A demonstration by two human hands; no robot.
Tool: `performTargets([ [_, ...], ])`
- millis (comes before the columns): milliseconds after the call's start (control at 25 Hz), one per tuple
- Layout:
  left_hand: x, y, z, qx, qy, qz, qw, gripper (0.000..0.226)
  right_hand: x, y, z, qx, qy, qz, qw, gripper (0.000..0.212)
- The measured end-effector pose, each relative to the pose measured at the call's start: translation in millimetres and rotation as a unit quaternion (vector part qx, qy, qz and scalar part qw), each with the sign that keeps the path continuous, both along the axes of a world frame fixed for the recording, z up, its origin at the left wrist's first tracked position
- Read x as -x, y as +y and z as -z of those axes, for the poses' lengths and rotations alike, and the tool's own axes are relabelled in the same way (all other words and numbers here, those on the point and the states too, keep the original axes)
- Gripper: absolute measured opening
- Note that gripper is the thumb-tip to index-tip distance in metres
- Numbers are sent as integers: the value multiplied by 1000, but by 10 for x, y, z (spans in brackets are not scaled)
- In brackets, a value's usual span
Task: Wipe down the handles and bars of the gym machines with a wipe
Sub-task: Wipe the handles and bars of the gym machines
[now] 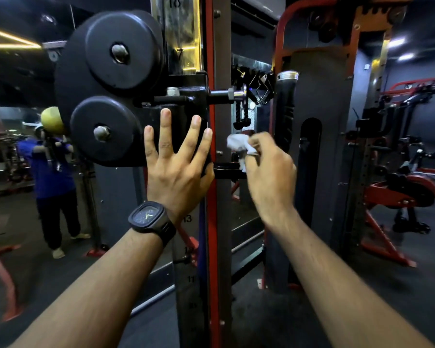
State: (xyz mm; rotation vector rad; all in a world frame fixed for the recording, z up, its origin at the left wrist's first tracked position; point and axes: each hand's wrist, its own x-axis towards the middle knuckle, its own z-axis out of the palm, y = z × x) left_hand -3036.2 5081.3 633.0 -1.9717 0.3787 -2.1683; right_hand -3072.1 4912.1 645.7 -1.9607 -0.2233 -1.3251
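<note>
Left hand is pressing spread fingers on the pulley carriage; right hand is pinching a wipe by the post numbered 18, 13, 11.

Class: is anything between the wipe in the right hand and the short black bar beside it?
Nothing visible. The wipe meets the short black bar; the left hand rests flat on the black carriage, left of it.

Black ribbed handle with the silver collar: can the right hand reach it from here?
Probably yes: right hand, pinching a crumpled white wipe, is close beside the black ribbed handle; nothing visible between.
</note>
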Motion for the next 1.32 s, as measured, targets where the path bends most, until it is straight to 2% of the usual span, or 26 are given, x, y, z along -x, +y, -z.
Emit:
performTargets([
  [40, -1, -3, 1, 0, -2, -4, 1000, 46, -43, 42, -92, 118, 38, 27, 992, 21],
  [120, -2, -6, 1, -1, -6, -8, 1000, 45, -126, 202, -152, 309, 68, 54, 947, 18],
  [200, 7, 10, 5, -2, 0, -4, 1000, 45, -124, 212, -185, 404, 75, 62, 910, 17],
  [320, 15, 13, 18, -12, 3, -7, 1000, 46, -143, -112, -364, 430, 147, 144, 879, 38],
  [440, 10, 5, 12, 0, 1, -2, 1000, 46, -142, 58, -354, 411, 170, 141, 884, 20],
  [520, 8, 11, 22, -5, 4, -4, 1000, 47, -121, 270, -308, 431, 149, 122, 882, 22],
  [680, 1, 20, 27, -4, 2, 0, 1000, 46, -138, 12, -416, 495, 154, 188, 834, 25],
  [800, -5, -17, 30, 9, 3, -1, 1000, 47, -93, -38, -324, 529, 144, 198, 812, 13],
  [960, 11, -30, 31, 17, 5, -11, 1000, 46, -139, -202, -412, 585, 135, 221, 768, 23],
  [1120, 20, -52, 33, 26, 12, -34, 999, 47, -189, -88, -393, 624, 89, 195, 751, 24],
  [1200, 28, -60, 53, 22, 20, -51, 998, 49, -274, -309, -456, 675, 41, 199, 710, 21],
  [1320, 45, -93, 41, 37, 25, -68, 997, 52, -378, -697, -620, 712, -90, 238, 654, 10],
])
